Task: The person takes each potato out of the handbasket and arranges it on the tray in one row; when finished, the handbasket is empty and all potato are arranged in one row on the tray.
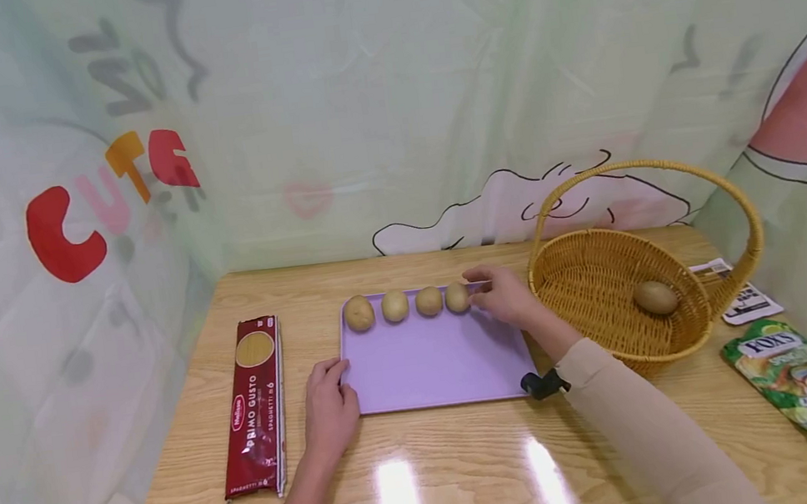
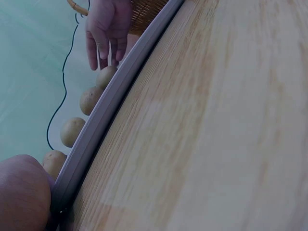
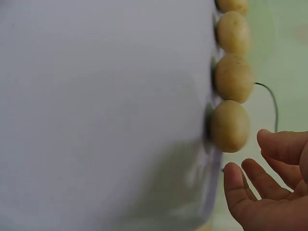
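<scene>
Several potatoes (image 1: 395,306) form a row along the back edge of a purple tray (image 1: 418,368). My right hand (image 1: 503,294) is beside the rightmost potato (image 1: 458,297). In the right wrist view its fingers (image 3: 234,180) are spread, with a small gap between them and that potato (image 3: 230,126). My left hand (image 1: 332,408) holds the tray at its left edge; in the left wrist view only part of this hand (image 2: 24,192) shows, and its fingertips are hidden. To the right, a wicker basket (image 1: 586,322) with a tall handle has one brown potato (image 1: 655,298) in it.
A red spaghetti packet (image 1: 256,405) lies left of the tray on the wooden table (image 1: 462,480). Right of the basket are a green Fox's candy bag (image 1: 805,379) and a white-and-black packet (image 1: 750,302), partly hidden by the basket. Printed curtains (image 1: 357,123) surround the table.
</scene>
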Tool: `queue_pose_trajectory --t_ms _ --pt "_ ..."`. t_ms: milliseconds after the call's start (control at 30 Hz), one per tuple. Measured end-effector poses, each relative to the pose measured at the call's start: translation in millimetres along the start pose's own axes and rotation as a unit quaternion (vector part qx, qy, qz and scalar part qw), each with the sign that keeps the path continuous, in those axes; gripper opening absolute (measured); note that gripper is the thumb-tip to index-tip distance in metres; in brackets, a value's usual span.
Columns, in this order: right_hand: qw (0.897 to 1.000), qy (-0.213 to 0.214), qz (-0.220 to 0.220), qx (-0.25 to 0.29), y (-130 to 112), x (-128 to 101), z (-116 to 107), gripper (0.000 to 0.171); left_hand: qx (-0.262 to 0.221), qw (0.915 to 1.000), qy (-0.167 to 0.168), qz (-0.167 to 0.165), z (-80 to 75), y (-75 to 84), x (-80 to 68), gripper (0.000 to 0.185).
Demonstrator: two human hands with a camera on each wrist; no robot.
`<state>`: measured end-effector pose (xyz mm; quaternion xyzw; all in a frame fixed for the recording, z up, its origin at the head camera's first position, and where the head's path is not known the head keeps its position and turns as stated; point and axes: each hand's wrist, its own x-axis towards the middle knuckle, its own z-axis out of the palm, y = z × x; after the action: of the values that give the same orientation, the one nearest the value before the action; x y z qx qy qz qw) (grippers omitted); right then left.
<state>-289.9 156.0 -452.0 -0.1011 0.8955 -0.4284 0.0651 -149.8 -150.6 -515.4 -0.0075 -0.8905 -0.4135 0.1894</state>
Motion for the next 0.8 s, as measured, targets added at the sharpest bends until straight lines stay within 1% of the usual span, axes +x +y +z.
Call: queue_pose_trajectory --t_ms 200,467,633,800 --pt "1.000 -0.003 -0.002 0.020 -13 -10 -15 0.043 -0.003 1.0000 -0.003 -0.007 0.2 0.0 -1.0 0.035" --pt "0.999 0.014 -0.010 0.048 -31 -28 -44 0.036 -0.004 1.0000 0.002 -0.004 1.2 -2.1 0.4 0.035" --pt "0.999 0.017 -0.015 0.027 -35 -42 -62 0.035 -0.004 1.0000 0.004 0.001 0.9 -1.7 0.0 0.035" --pt "1.000 0.023 -0.019 0.003 -29 -53 -79 0.034 -0.004 1.0000 0.007 0.003 0.6 -0.1 -0.6 0.035"
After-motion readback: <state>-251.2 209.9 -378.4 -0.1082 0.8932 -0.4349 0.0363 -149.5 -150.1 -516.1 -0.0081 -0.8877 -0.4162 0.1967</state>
